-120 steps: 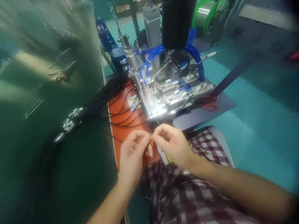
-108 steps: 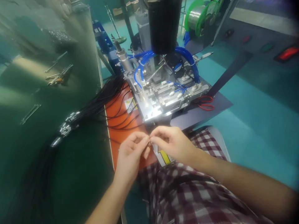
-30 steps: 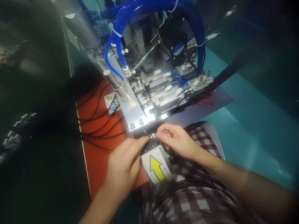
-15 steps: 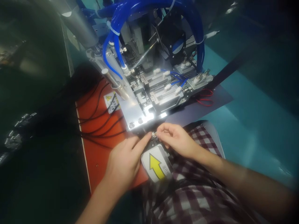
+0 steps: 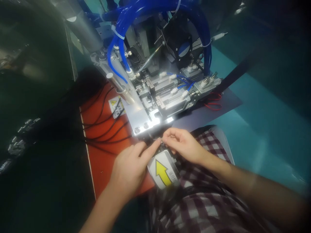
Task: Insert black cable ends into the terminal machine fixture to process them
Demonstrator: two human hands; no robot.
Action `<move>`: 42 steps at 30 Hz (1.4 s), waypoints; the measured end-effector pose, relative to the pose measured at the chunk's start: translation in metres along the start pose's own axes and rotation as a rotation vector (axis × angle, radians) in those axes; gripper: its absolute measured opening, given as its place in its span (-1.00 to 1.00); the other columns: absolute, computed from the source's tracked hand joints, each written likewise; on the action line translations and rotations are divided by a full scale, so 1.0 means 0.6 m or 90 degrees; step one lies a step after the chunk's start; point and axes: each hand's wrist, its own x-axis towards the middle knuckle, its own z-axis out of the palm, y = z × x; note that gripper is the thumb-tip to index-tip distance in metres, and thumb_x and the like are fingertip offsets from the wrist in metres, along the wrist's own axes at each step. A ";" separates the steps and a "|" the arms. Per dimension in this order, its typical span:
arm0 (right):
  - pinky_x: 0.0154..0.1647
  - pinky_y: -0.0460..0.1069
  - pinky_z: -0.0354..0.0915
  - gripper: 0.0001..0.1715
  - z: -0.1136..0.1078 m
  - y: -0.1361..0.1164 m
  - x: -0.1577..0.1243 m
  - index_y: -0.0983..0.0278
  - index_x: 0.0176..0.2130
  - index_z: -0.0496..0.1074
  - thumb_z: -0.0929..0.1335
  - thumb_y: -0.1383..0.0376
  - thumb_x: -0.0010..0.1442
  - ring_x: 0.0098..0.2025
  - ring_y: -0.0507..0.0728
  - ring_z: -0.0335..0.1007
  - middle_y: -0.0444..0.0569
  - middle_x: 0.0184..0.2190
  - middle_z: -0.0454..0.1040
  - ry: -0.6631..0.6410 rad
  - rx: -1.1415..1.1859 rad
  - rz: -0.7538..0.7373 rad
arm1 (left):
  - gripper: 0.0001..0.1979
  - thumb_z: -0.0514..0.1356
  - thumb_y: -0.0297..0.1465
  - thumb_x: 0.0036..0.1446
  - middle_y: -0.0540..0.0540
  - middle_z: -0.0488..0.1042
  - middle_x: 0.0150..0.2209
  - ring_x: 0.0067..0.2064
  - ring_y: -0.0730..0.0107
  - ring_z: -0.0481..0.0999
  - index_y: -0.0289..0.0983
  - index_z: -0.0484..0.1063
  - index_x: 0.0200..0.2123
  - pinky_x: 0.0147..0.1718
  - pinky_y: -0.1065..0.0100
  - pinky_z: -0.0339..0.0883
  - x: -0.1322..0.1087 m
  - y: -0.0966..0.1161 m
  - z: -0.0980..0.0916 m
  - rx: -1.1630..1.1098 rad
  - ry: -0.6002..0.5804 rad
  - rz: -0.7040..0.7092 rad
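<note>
My left hand (image 5: 130,166) reaches in from the lower left, one digit stretched to a tiny shiny part (image 5: 159,138) at the front of the machine. Its other fingers are bent and mostly out of sight. Opposite, my right hand (image 5: 182,145) is closed in a pinch, thumb and forefinger meeting at the same spot. What lies between the fingertips is too small to name. Just below the hands sits a white plate with a yellow arrow (image 5: 162,170). The machine's bright metal plate (image 5: 143,121) is right above them.
Pneumatic cylinders with white fittings (image 5: 173,97) stand behind the hands. A thick bundle of blue air hoses (image 5: 145,8) arches overhead. Black cables (image 5: 107,140) cross the orange base (image 5: 97,168). A metal post (image 5: 119,85) rises at left; red wires (image 5: 215,105) loop at right.
My left fingertip has moved slightly right, over the small shiny part and up against the right fingertips. The right hand stays nearly still in its pinch.
</note>
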 end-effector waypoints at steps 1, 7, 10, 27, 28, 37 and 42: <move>-0.55 -0.12 0.13 -0.81 0.000 0.001 0.001 0.31 -0.40 0.34 0.33 0.25 0.21 -0.59 -0.07 0.18 -0.27 -0.60 0.24 -0.001 0.002 0.000 | -0.55 -0.08 -0.57 0.25 -0.06 0.36 -0.43 -0.46 0.39 0.33 -0.28 0.40 0.11 -0.55 0.42 0.10 0.000 0.000 0.000 -0.014 -0.011 -0.006; -0.55 -0.12 0.13 -0.81 -0.001 0.007 0.004 0.31 -0.39 0.33 0.34 0.24 0.20 -0.59 -0.08 0.18 -0.26 -0.56 0.26 -0.005 0.033 -0.002 | -0.59 -0.05 -0.55 0.28 -0.10 0.43 -0.38 -0.40 0.36 0.31 -0.33 0.37 0.13 -0.45 0.38 0.15 -0.001 -0.003 -0.001 -0.094 -0.039 -0.033; -0.56 -0.13 0.11 -0.82 -0.001 0.009 0.004 0.31 -0.39 0.32 0.34 0.25 0.20 -0.60 -0.08 0.17 -0.27 -0.59 0.25 -0.008 0.035 -0.003 | -0.59 -0.02 -0.57 0.26 -0.07 0.43 -0.38 -0.38 0.36 0.27 -0.32 0.37 0.13 -0.37 0.34 0.14 -0.003 -0.004 0.000 -0.124 -0.037 -0.038; -0.58 -0.11 0.08 -0.85 -0.004 0.009 0.000 0.28 -0.38 0.35 0.32 0.26 0.21 -0.58 -0.05 0.12 -0.25 -0.59 0.25 0.030 -0.124 -0.055 | -0.62 0.03 -0.57 0.26 -0.09 0.43 -0.32 -0.32 0.37 0.28 -0.33 0.40 0.11 -0.35 0.34 0.15 -0.014 -0.006 0.010 -0.203 0.000 -0.064; -0.58 -0.11 0.08 -0.85 -0.004 0.008 0.000 0.28 -0.38 0.34 0.32 0.27 0.21 -0.58 -0.04 0.12 -0.25 -0.59 0.25 0.026 -0.124 -0.055 | -0.62 0.03 -0.57 0.26 -0.09 0.43 -0.32 -0.33 0.37 0.28 -0.33 0.39 0.11 -0.36 0.34 0.16 -0.013 -0.006 0.010 -0.204 -0.002 -0.062; -0.57 -0.10 0.12 -0.87 -0.009 -0.002 0.003 0.30 -0.39 0.37 0.33 0.29 0.18 -0.59 -0.04 0.18 -0.23 -0.61 0.26 0.013 -0.126 -0.022 | -0.62 0.01 -0.55 0.26 -0.10 0.46 -0.32 -0.32 0.35 0.35 -0.31 0.41 0.09 -0.35 0.34 0.23 -0.010 -0.005 0.004 -0.206 -0.014 -0.078; -0.53 -0.11 0.19 -0.85 -0.012 -0.001 0.003 0.32 -0.36 0.39 0.34 0.26 0.18 -0.55 -0.03 0.27 -0.18 -0.52 0.35 0.045 -0.068 -0.030 | -0.62 0.00 -0.54 0.27 -0.10 0.46 -0.31 -0.31 0.35 0.36 -0.31 0.40 0.10 -0.35 0.34 0.25 -0.009 -0.005 0.005 -0.223 -0.013 -0.081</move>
